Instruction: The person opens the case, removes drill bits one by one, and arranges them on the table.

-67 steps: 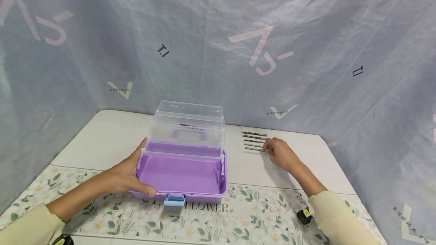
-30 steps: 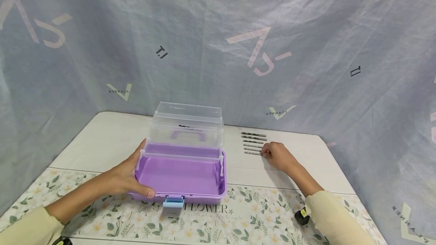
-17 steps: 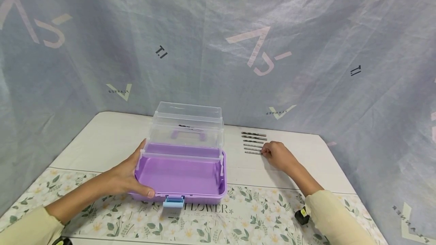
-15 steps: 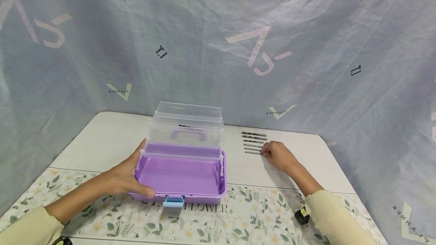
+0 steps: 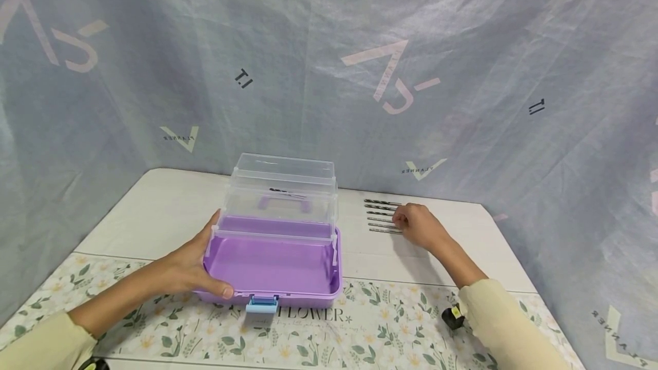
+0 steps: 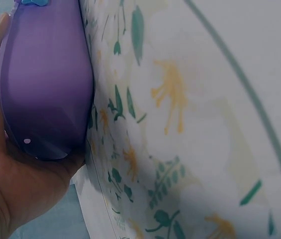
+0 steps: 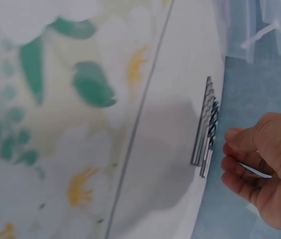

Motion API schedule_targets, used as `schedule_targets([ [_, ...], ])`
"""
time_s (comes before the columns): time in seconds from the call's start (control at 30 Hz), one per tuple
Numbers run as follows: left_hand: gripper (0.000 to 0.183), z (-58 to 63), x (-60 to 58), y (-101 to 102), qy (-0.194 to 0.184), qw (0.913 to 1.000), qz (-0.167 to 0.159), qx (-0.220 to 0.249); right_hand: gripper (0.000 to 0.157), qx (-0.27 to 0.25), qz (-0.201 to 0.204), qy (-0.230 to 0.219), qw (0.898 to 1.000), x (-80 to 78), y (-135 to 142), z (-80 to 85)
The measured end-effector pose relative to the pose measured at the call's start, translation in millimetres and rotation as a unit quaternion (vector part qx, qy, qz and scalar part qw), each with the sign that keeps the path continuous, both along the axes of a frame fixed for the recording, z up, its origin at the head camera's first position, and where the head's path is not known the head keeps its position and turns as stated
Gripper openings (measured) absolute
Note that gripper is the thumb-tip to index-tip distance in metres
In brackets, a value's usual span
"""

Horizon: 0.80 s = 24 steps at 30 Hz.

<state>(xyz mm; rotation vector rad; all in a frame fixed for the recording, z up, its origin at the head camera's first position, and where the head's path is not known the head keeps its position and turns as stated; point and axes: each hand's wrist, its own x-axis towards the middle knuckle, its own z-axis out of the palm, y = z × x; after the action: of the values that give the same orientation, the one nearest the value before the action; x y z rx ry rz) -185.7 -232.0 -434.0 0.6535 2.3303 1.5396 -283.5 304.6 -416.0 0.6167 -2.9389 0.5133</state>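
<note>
A purple toolbox (image 5: pixel 303 300) with a clear raised top section (image 5: pixel 288 165) stands open on the table. My left hand (image 5: pixel 186 267) grips its left side, the thumb over the front rim. The left wrist view shows the palm around the box's purple corner (image 6: pixel 50 74). To the right, several metal drill bits (image 5: pixel 381 207) lie side by side in a row. Close above their right ends is my right hand (image 5: pixel 420 227). In the right wrist view its fingers (image 7: pixel 237 184) are loosely curled with nothing between them, beside the bits (image 7: pixel 206 127).
More drill bits (image 5: pixel 280 190) show through the clear upper part of the box. A light blue latch (image 5: pixel 263 304) hangs at its front. A floral runner (image 5: pixel 390 324) crosses the white table (image 5: pixel 447 216), and a grey printed cloth (image 5: pixel 308 44) hangs behind.
My right hand has let go of the nearest drill bit in the row and risen slightly away from the table, now overlapping the row's right ends. The left hand and toolbox stay put.
</note>
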Motion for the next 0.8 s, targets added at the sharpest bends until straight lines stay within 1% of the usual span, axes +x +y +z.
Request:
schedule_targets([
  [0.17,0.165,0.1,0.7,0.1,-0.001,1.0,0.001,-0.001,0.014,-0.004,0.003,0.002,1.0,-4.0,-9.5,7.8],
  [0.33,0.166,0.8,1.9,0.0,-0.004,1.0,0.004,-0.005,0.012,-0.014,0.025,0.028,0.999,-6.8,-23.9,16.9],
  [0.4,0.166,1.0,2.0,0.0,-0.003,1.0,0.004,-0.005,0.013,-0.019,0.03,0.033,0.999,-7.8,-30.4,20.9],
  [0.53,0.166,0.9,1.6,0.2,0.0,0.9999,0.004,-0.009,0.021,-0.029,0.033,0.039,0.998,-10.2,-44.2,29.6],
  [0.6,0.167,0.7,1.4,0.2,0.004,0.9999,0.005,-0.012,0.021,-0.035,0.036,0.043,0.998,-11.4,-51.2,34.4],
  [0.8,0.167,1.1,1.4,-0.6,0.009,0.9998,0.006,-0.019,0.014,-0.049,0.034,0.051,0.997,-13.7,-71.0,48.2],
])
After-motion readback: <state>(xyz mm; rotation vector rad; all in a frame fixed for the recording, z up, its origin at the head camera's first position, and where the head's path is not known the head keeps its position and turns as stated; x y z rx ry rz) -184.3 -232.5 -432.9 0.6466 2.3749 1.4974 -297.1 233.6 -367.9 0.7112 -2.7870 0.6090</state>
